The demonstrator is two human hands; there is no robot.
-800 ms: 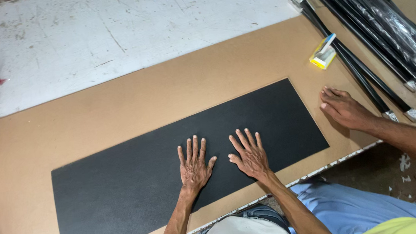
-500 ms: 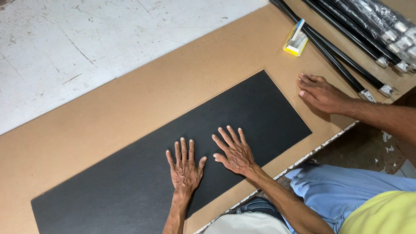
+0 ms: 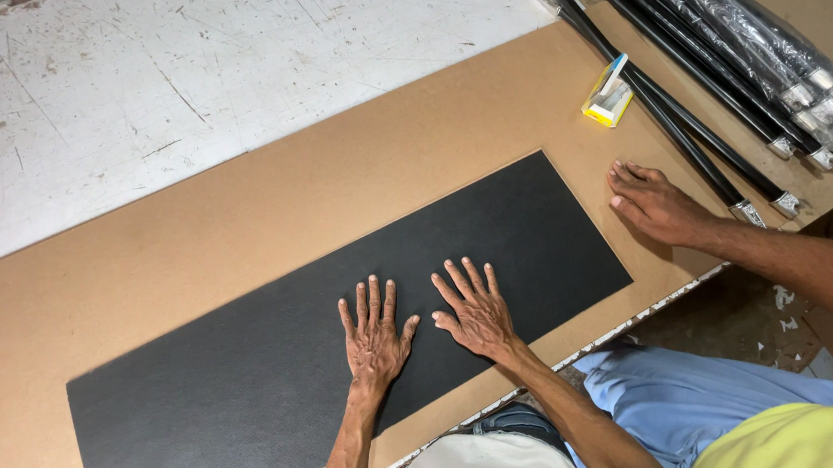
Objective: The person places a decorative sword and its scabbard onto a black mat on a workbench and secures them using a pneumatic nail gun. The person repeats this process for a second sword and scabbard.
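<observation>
We press our left hand (image 3: 375, 330) and right hand (image 3: 477, 311) flat, fingers spread wide and holding nothing, on the black sheet (image 3: 346, 351), which already lies on the brown board (image 3: 235, 230). Smoothing it down seems underway; the sheet's ends look untouched.

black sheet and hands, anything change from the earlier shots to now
Nothing was taken hold of or let go. Both hands, left hand and right hand, stay flat, fingers spread, on the black sheet, which keeps its place on the brown board. Another person's hand still rests on the board beside the black rods. Only the camera view shifted.
</observation>
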